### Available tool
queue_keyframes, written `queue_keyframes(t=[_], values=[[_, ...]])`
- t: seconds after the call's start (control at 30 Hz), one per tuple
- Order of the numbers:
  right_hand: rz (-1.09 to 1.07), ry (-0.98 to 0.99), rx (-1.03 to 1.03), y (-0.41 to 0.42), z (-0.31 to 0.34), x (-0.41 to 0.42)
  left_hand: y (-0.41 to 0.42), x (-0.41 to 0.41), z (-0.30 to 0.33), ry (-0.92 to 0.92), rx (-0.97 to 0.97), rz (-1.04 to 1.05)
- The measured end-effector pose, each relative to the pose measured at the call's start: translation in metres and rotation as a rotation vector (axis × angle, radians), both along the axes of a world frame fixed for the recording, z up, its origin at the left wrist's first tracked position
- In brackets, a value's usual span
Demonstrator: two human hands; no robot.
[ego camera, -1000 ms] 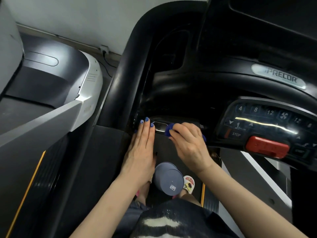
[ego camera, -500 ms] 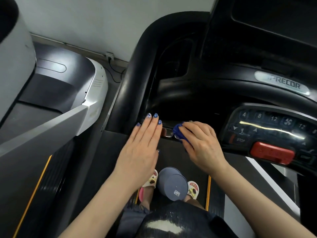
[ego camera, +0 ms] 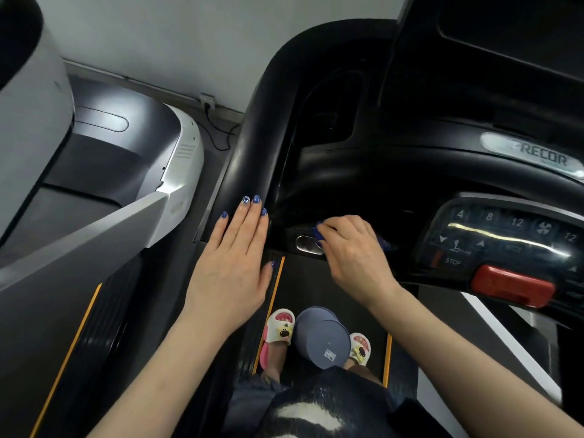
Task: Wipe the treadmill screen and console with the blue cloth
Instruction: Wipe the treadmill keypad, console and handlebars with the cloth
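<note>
Wiping the Precor console [ego camera: 395, 184], my right hand [ego camera: 354, 254] bunches the blue cloth [ego camera: 319, 233].
Soft and light, I judge; my left hand [ego camera: 235, 257] rests flat, holding nothing.

Readable on the silver badge [ego camera: 534, 156] near the right edge of the console [ego camera: 395, 172]: "RECOR", with the first letter blurred away. On the dark keypad panel [ego camera: 505, 238] at the console's lower right edge, a row of numbers: "4", "8", "12", then a fan symbol, then "12" again. Below that row, arrow marks pointing down and up beside a small running-figure sign, too faint to make out further. Lower on the same panel, "STOP" in pale letters, just above the red bar [ego camera: 512, 284]. On the grey round lid [ego camera: 322, 338] down by the feet, a small white sticker, print too small to read.
</note>
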State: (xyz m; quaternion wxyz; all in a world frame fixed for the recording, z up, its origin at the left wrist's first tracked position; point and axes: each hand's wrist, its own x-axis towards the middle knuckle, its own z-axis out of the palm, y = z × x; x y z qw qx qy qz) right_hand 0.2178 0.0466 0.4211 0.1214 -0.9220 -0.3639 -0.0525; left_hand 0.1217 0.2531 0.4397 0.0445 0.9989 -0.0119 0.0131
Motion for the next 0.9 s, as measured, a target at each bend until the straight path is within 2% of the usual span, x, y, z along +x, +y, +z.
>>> queue_keyframes(t=[0.13,0.4,0.53,0.67,0.77,0.9], values=[[0.207,-0.013,0.065,-0.035,0.002,0.006,-0.001,0.0,0.0,-0.015,0.007,-0.003],[0.318,0.019,0.042,-0.028,-0.001,0.008,-0.001,0.0,0.0,-0.012,-0.009,0.006],[0.291,0.028,0.053,-0.017,-0.006,0.002,0.0,0.001,0.0,-0.02,-0.004,0.014],[0.429,0.017,0.028,-0.01,-0.007,0.001,0.001,0.0,0.001,-0.014,-0.013,0.01],[0.383,-0.003,0.036,-0.017,-0.002,0.001,0.001,-0.001,0.0,-0.012,-0.016,0.015],[0.386,-0.007,0.009,0.015,-0.008,-0.006,-0.001,0.0,0.0,-0.014,-0.011,0.015]])
